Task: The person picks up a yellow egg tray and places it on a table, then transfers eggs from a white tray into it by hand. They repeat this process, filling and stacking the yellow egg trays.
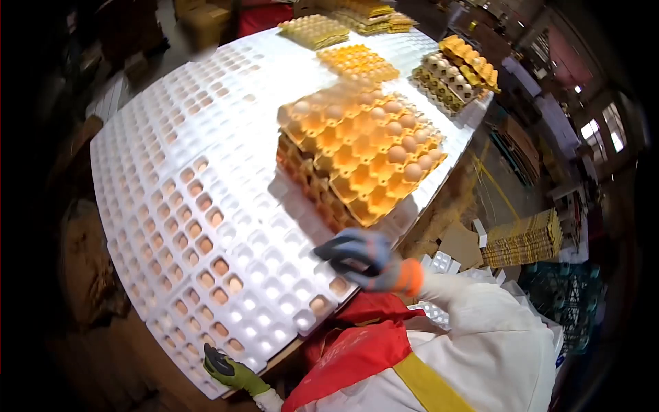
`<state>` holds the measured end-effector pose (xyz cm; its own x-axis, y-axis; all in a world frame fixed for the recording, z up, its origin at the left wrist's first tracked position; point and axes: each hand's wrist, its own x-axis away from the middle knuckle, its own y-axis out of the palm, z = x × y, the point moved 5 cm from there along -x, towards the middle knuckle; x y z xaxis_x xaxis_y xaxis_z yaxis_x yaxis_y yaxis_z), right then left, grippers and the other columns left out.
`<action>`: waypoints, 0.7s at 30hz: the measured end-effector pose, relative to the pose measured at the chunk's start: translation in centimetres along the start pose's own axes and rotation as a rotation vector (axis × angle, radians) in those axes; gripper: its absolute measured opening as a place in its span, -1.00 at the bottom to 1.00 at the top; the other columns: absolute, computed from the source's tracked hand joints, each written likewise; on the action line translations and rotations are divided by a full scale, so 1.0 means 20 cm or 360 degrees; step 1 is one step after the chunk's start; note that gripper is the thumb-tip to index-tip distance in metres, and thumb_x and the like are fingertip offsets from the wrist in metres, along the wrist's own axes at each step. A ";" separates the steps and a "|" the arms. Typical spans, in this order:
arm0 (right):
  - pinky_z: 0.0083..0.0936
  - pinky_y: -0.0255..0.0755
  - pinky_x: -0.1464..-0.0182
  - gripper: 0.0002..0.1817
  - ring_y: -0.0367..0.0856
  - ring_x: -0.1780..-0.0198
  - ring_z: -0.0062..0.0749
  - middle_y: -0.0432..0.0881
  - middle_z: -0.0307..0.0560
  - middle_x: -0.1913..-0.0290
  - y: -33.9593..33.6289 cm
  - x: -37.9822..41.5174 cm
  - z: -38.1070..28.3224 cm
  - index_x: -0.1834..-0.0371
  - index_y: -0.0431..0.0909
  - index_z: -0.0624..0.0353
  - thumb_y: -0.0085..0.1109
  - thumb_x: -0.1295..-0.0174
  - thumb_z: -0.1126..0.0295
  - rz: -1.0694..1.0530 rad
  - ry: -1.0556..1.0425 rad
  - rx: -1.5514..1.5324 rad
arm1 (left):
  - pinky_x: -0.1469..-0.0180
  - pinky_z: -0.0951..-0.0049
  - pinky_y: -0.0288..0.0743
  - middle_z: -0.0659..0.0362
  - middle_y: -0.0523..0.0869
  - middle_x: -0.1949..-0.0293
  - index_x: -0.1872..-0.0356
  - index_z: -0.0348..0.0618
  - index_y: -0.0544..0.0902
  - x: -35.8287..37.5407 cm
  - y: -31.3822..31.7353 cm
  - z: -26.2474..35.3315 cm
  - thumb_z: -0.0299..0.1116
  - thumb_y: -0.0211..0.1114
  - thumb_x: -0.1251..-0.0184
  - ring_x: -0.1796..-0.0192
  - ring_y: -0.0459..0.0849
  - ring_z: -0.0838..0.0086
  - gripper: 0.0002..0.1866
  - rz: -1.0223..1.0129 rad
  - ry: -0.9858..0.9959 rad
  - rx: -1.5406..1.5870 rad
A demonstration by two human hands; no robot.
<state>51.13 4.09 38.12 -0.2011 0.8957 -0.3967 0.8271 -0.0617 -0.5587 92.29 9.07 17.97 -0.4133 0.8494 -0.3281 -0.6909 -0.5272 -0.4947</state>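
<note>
My right hand (360,259), in a grey-blue glove with an orange cuff, is blurred above the near edge of the white foam trays (271,275). Its fingers reach left, slightly curled and apart, with nothing visible in them. The stacked orange egg trays (367,199) stand just beyond it; brown eggs (397,154) fill part of the top one, and other cups are bare. At the lower left, my left hand (230,371), in a green glove with dark fingertips, rests on a foam tray's corner beside brown eggs (220,329). Its fingers look extended, though their undersides are hidden.
More egg trays (314,31) stand at the table's far end. Another stack with pale eggs (449,74) is near the right edge. Piled yellow trays (525,239), flattened cardboard (460,246) and dark green crates (563,292) stand on the floor to the right.
</note>
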 end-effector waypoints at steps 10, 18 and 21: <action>-0.15 0.51 0.09 -0.54 0.57 0.08 -0.06 0.52 -0.10 0.11 -1.20 0.17 0.67 0.03 0.63 -0.15 0.52 0.06 0.18 -0.0513 0.0136 0.1402 | 0.09 0.11 0.58 0.06 0.72 0.07 -0.02 -0.09 0.70 0.10 1.32 2.26 -0.26 0.47 -0.21 0.08 0.69 0.10 -0.64 -0.1235 0.1520 0.0439; -0.15 0.49 0.04 -0.60 0.57 0.05 -0.03 0.53 -0.12 0.05 -1.27 0.20 0.85 0.08 0.54 -0.03 0.48 -0.05 0.22 -0.0459 -0.0108 0.0443 | 0.25 0.13 0.54 0.07 0.59 0.15 0.19 -0.07 0.61 0.45 1.55 2.39 -0.24 0.36 -0.25 0.19 0.65 0.08 -0.79 -0.1116 0.1407 -0.0423; -0.22 0.51 0.03 -0.64 0.58 0.09 -0.09 0.55 -0.10 0.12 -1.28 0.25 0.92 0.07 0.56 0.02 0.47 -0.18 0.18 -0.0216 -0.0215 0.0138 | 0.00 0.20 0.60 0.05 0.71 0.02 0.00 -0.21 0.67 0.35 1.51 2.40 -0.29 0.39 -0.36 0.05 0.70 0.24 -0.72 -0.1434 0.1054 -0.0088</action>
<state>19.23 2.07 37.00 -0.3808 0.8317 -0.4041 0.7405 0.0125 -0.6720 40.03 0.11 39.36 0.6334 0.7508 -0.1873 -0.5443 0.2603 -0.7975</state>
